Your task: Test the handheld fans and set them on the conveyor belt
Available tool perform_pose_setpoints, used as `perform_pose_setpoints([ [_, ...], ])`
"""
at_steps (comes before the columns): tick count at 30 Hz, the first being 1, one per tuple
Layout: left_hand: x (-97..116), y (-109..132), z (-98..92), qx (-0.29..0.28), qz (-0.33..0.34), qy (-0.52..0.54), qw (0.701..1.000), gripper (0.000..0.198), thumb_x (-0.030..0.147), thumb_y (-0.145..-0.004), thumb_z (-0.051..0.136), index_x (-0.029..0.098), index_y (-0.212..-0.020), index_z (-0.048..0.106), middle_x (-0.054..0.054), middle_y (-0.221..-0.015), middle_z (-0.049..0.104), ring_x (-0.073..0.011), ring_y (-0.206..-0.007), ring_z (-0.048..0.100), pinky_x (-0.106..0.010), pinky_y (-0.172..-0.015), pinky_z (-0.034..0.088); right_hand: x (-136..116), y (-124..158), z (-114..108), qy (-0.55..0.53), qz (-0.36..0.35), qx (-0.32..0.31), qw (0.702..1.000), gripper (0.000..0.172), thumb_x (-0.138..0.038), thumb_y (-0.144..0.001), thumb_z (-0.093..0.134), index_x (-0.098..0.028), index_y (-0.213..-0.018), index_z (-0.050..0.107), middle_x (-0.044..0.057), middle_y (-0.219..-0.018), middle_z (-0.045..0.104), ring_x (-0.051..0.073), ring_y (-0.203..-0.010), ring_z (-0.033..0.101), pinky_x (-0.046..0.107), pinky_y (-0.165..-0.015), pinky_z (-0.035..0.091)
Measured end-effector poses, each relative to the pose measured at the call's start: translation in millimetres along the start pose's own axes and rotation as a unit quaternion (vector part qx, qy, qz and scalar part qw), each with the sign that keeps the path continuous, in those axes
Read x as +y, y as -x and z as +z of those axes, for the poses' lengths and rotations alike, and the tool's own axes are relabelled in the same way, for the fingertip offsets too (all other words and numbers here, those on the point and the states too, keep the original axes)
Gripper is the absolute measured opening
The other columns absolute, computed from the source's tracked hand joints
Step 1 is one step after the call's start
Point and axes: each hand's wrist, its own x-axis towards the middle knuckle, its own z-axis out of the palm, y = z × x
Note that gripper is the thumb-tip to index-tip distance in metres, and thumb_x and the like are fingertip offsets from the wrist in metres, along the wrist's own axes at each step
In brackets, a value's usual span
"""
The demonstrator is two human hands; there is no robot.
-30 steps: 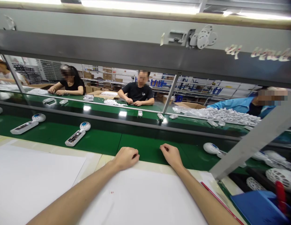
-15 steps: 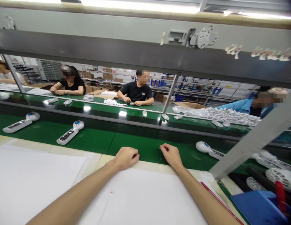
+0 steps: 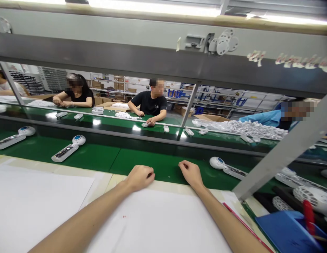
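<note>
A white sheet [image 3: 158,225] with an illegible red mark [image 3: 124,216] lies nearest. The left hand [image 3: 140,176] and right hand [image 3: 191,173] sit apart at the near edge of the green belt [image 3: 164,163], fingers loosely curled; whether either holds anything cannot be told. One round-headed, open-handled unit [image 3: 65,152] lies on the belt left of the left hand; a second unit [image 3: 233,171] lies right of the right hand. Recommended: keep fingers relaxed; support any unit at head and handle, avoiding its exposed interior. Beyond, a co-worker's black shirt [image 3: 150,104] bears unreadable print [image 3: 156,106].
</note>
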Motion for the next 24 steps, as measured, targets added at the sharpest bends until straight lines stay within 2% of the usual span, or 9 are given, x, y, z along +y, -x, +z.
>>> perform_pose_setpoints([
  [4, 0, 0, -0.4, -0.001, 0.0, 0.0, 1.0, 0.029, 0.026, -0.089, 0.047, 0.019, -0.061, 0.046, 0.001, -0.062, 0.054, -0.0118, -0.057, 0.044, -0.027, -0.058, 0.029, 1, -4, -3, 0.015, 0.01, 0.009, 1.0, 0.035, -0.043, -0.088, 0.045, -0.021, -0.075, 0.07, 0.002, -0.065, 0.064, 0.02, -0.064, 0.058, 0.029, -0.062, 0.04],
  [8, 0, 0, -0.4, -0.001, -0.001, -0.003, 1.0, 0.029, 0.025, -0.089, 0.047, 0.019, -0.061, 0.046, 0.001, -0.061, 0.053, -0.0119, -0.057, 0.043, -0.027, -0.058, 0.029, 10, -21, -23, 0.062, 0.023, 0.04, 0.997, 0.029, -0.037, -0.087, 0.046, -0.021, -0.087, 0.07, 0.004, -0.083, 0.068, 0.02, -0.078, 0.062, 0.028, -0.073, 0.045],
  [10, 0, 0, -0.3, -0.001, 0.0, -0.004, 1.0, 0.029, 0.025, -0.089, 0.048, 0.019, -0.061, 0.046, 0.001, -0.061, 0.053, -0.0119, -0.057, 0.044, -0.027, -0.058, 0.029, 19, -30, -38, 0.106, 0.041, 0.067, 0.991, 0.03, -0.035, -0.085, 0.048, -0.019, -0.099, 0.069, 0.009, -0.099, 0.066, 0.024, -0.092, 0.062, 0.032, -0.083, 0.045],
  [13, 0, 0, -0.5, -0.002, -0.001, -0.004, 1.0, 0.029, 0.025, -0.089, 0.048, 0.019, -0.061, 0.048, 0.001, -0.062, 0.054, -0.0122, -0.057, 0.045, -0.027, -0.058, 0.029, 34, -38, -61, 0.186, 0.09, 0.101, 0.973, 0.046, -0.032, -0.083, 0.05, -0.01, -0.122, 0.061, 0.022, -0.12, 0.055, 0.036, -0.111, 0.055, 0.044, -0.093, 0.042],
  [15, 0, 0, -0.6, -0.002, -0.002, -0.004, 1.0, 0.029, 0.025, -0.089, 0.048, 0.019, -0.061, 0.048, 0.001, -0.062, 0.055, -0.0125, -0.058, 0.046, -0.027, -0.058, 0.029, 46, -38, -71, 0.231, 0.12, 0.105, 0.96, 0.054, -0.028, -0.083, 0.049, -0.003, -0.131, 0.053, 0.029, -0.129, 0.048, 0.042, -0.119, 0.049, 0.049, -0.096, 0.04],
  [20, 0, 0, -0.6, -0.001, 0.0, -0.005, 1.0, 0.029, 0.025, -0.09, 0.049, 0.019, -0.062, 0.051, 0.0, -0.064, 0.057, -0.0132, -0.06, 0.049, -0.027, -0.06, 0.031, 74, -32, -75, 0.301, 0.178, 0.081, 0.933, 0.057, -0.017, -0.077, 0.05, 0.004, -0.13, 0.049, 0.034, -0.133, 0.045, 0.044, -0.136, 0.033, 0.052, -0.104, 0.033],
  [24, 0, 0, -1.1, -0.003, -0.001, -0.006, 1.0, 0.029, 0.026, -0.091, 0.048, 0.019, -0.063, 0.052, 0.0, -0.064, 0.057, -0.013, -0.059, 0.049, -0.027, -0.06, 0.031, 89, -30, -71, 0.319, 0.25, 0.052, 0.913, 0.054, -0.013, -0.077, 0.049, -0.002, -0.129, 0.055, 0.033, -0.129, 0.054, 0.046, -0.134, 0.038, 0.061, -0.1, 0.033],
])
